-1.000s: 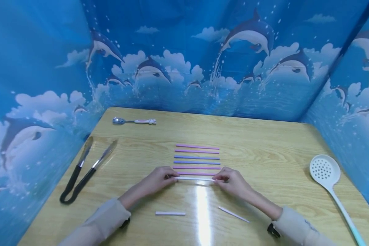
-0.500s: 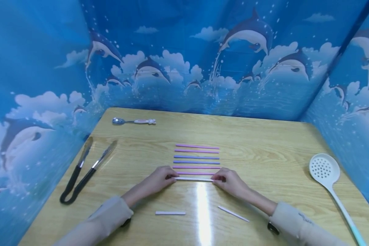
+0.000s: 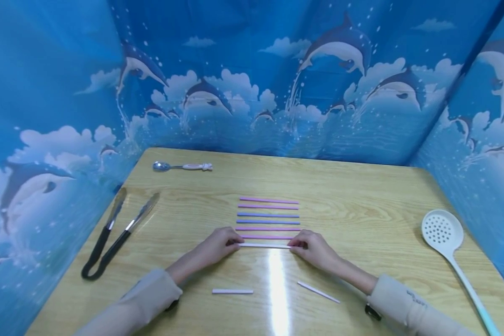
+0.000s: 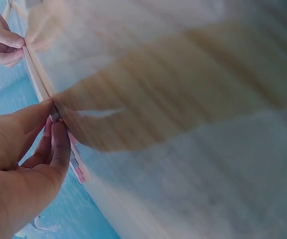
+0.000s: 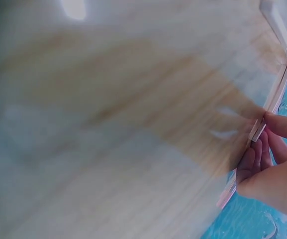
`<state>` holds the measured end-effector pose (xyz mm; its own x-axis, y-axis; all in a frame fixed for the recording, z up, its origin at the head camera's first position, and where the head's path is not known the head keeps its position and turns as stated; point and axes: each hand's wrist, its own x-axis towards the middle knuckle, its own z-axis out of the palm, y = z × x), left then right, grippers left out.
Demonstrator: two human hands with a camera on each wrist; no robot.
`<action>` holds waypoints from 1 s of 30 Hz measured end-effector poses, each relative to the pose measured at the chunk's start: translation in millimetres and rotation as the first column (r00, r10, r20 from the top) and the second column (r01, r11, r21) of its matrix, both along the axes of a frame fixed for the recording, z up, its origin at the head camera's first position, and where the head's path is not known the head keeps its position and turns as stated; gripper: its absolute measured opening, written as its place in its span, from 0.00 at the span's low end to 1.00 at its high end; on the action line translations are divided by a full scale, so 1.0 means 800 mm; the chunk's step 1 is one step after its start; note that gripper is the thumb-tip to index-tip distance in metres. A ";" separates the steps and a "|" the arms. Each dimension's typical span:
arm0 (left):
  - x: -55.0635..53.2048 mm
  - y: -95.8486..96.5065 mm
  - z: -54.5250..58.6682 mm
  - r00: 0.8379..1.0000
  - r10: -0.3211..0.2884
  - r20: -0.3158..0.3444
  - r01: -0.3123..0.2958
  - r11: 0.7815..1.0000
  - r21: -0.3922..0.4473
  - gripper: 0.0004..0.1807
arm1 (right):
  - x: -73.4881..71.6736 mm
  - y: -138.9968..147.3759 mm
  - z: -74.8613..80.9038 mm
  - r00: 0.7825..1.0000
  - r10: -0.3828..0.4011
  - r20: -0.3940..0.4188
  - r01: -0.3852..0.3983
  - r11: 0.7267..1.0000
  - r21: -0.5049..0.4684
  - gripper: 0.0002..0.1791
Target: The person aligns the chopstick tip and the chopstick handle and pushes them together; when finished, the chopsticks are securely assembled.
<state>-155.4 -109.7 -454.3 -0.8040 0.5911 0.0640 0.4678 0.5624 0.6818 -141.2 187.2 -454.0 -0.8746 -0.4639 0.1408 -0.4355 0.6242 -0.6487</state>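
Observation:
A thin white stick (image 3: 264,245) lies level at the near end of a row of coloured sticks, just short of the nearest pink stick (image 3: 264,237). Its left end is pinched between the thumb and fingers of my left hand (image 3: 218,245). My right hand (image 3: 317,247) pinches the right end the same way. The left wrist view shows my left hand (image 4: 24,164) on the stick's end close to the tabletop. In the right wrist view, my right hand (image 5: 277,169) covers part of the other end. Beyond lie blue sticks (image 3: 269,222) and more pink sticks (image 3: 269,206), roughly parallel.
Two shorter white sticks, one level (image 3: 233,291) and one slanted (image 3: 318,292), lie nearer me. Black-handled tongs (image 3: 105,252) lie spread at left, a spoon (image 3: 182,166) at the back left. A white skimmer (image 3: 443,233) lies along the right side of the wooden table (image 3: 361,196).
My right hand has shifted slightly left along with the white stick's right end. My left hand has barely moved, and the other sticks lie as before.

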 end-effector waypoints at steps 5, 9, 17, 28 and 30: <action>-0.001 -0.001 0.001 1.000 -0.017 -0.013 0.017 1.000 0.002 0.08 | -0.001 0.000 0.001 1.000 0.007 0.004 -0.007 1.000 0.009 0.03; 0.000 -0.002 0.001 1.000 -0.015 -0.007 0.015 1.000 0.007 0.09 | 0.000 0.001 0.001 1.000 0.005 0.004 -0.005 1.000 0.007 0.04; 0.004 -0.003 0.005 1.000 0.006 -0.024 -0.005 1.000 0.028 0.09 | 0.007 0.008 0.002 0.997 0.021 -0.071 -0.027 0.996 -0.081 0.05; 0.026 -0.007 0.010 0.996 -0.024 0.083 0.018 0.998 0.065 0.10 | 0.025 0.014 0.017 0.995 0.005 0.096 -0.003 1.000 -0.029 0.08; 0.032 -0.008 0.012 0.993 -0.040 0.110 0.033 0.997 0.066 0.10 | 0.031 0.015 0.019 0.993 0.012 0.115 -0.009 1.000 -0.028 0.09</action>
